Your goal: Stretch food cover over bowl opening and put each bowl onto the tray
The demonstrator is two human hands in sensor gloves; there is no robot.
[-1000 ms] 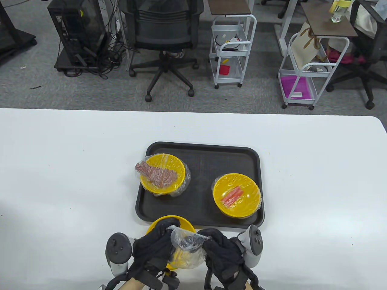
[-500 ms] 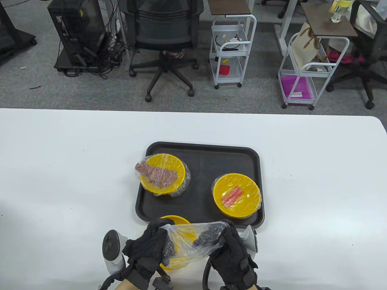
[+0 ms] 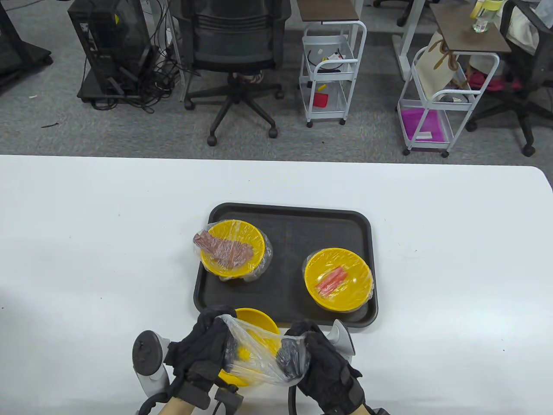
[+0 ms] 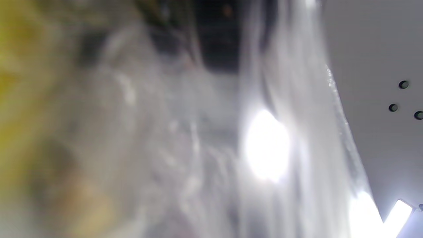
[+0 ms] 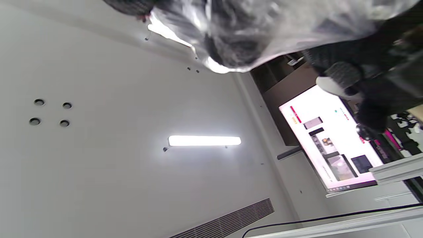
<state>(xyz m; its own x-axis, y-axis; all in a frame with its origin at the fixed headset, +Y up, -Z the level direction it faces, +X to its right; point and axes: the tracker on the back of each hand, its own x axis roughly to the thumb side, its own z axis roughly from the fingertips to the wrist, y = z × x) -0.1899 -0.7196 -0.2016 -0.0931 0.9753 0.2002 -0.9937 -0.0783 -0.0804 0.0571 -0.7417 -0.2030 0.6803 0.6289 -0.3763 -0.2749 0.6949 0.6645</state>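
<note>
Left hand (image 3: 203,346): fingers curled, gripping the left edge of the clear food cover (image 3: 259,354). Cover is stretched above the yellow bowl (image 3: 255,322), which sits on the table (image 3: 86,259) just before the tray (image 3: 285,225). Right hand (image 3: 319,359): fingers curled inside the cover's right edge, gripping it, knuckles up.

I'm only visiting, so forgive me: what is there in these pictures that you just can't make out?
- What lies in the yellow bowl nearest the person: in the table view the clear plastic food cover and both gloved hands hide it.
- The left hand in the left wrist view: blurred plastic fills it.
- The right hand fingertips: tucked inside the cover.
- The black tray in the wrist views: they show mostly cover and ceiling.
</note>
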